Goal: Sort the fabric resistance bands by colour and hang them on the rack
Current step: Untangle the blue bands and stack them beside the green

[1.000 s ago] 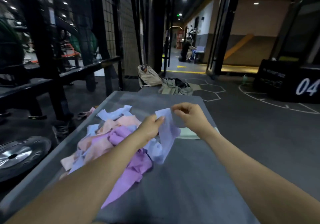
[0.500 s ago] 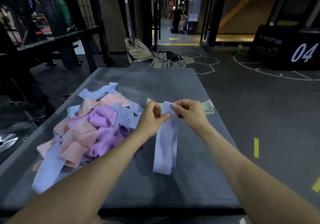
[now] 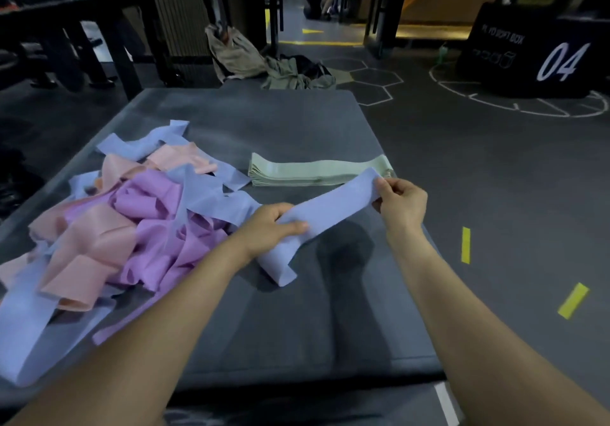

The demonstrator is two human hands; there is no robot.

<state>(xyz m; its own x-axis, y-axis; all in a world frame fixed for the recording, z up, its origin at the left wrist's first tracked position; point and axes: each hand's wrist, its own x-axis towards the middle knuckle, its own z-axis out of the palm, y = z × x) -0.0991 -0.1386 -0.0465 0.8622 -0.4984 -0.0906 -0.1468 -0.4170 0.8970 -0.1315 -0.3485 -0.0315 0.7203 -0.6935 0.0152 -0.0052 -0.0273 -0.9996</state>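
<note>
A light blue fabric band is stretched between my two hands above the grey mat. My left hand grips it near its lower end, which droops onto the mat. My right hand pinches its upper end. To the left lies a tangled heap of bands in blue, peach and purple. Behind my hands, a neat flat stack of pale green bands rests on the mat.
Dark rack bars stand at the back left. Bags and clothing lie on the floor beyond the mat. A black soft box marked 04 sits at the right. Yellow tape marks dot the floor.
My hands have drawn apart, my right one going right, so the blue band that hung folded now runs lengthwise between them. The camera tilted down, and the green stack came into full view.
</note>
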